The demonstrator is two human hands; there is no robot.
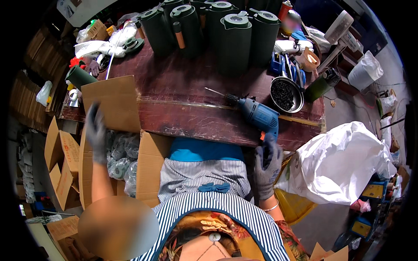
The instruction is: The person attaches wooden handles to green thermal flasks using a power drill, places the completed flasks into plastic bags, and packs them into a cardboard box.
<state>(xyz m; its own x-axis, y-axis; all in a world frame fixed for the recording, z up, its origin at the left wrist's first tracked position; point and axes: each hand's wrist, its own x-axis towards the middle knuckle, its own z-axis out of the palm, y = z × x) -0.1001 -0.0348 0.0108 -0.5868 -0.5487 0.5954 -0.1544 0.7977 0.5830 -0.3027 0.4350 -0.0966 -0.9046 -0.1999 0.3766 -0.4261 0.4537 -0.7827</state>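
Note:
My left hand (96, 135), in a grey work glove, reaches up beside a raised cardboard flap (114, 103). Its fingers are stretched out and slightly blurred; whether they touch the flap I cannot make out. Below the flap, an open cardboard box (150, 167) holds several pieces wrapped in clear plastic (118, 168). My right hand (266, 167), gloved too, hangs at the table's front edge with loosely bent fingers and nothing visible in it. Just above it lies a blue power drill (257, 115) with a long bit pointing left.
On the dark red table (183, 87) stand several dark green jugs (235, 43) at the back. A metal bowl of black screws (283, 93) sits right of the drill, near a dark green bottle (323, 85). A white sack (342, 163) stands at right; open cartons (65, 165) lie at left.

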